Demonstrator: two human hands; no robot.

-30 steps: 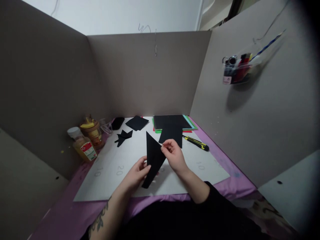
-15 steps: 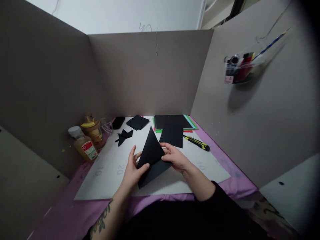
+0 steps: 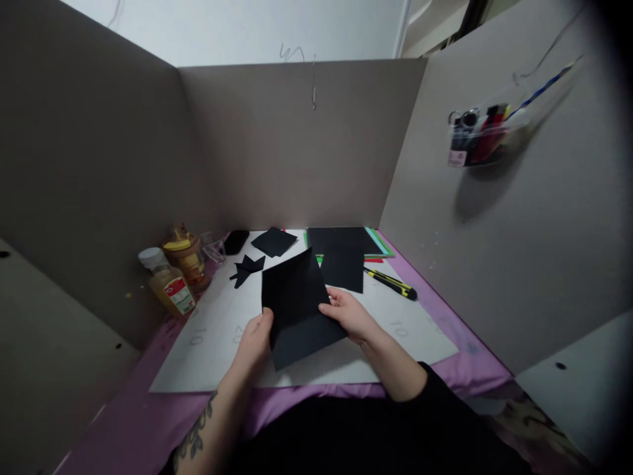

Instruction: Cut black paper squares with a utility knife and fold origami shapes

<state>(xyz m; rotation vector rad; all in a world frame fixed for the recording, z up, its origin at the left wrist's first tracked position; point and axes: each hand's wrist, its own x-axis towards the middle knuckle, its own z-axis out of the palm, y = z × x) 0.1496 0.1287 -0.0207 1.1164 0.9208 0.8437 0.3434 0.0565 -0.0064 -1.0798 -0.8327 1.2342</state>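
A sheet of black paper (image 3: 301, 316) is held between both hands above the white board (image 3: 198, 363), spread out with a faint crease across it. My left hand (image 3: 257, 333) pinches its left edge, thumb on top. On the opposite edge, my right hand (image 3: 346, 313) grips the sheet with its thumb over the front and fingers behind. Just past the right hand lies another black paper piece (image 3: 343, 269), and beside that a yellow and black utility knife (image 3: 393, 284). A folded black paper shape (image 3: 247, 269) rests beyond the left hand.
Black squares of paper (image 3: 274, 242) and a phone-like black object (image 3: 236, 242) lie at the back. A stack of coloured sheets (image 3: 346, 240) is behind the knife. A glue bottle (image 3: 168, 284) and a brown cup (image 3: 188, 260) stand left. A clear holder with tools (image 3: 477, 142) hangs on the right wall.
The black sheet, folded over into a pointed triangle before, is now opened out nearly flat. My left hand has shifted its hold to the left edge; the right hand stays on the right edge.
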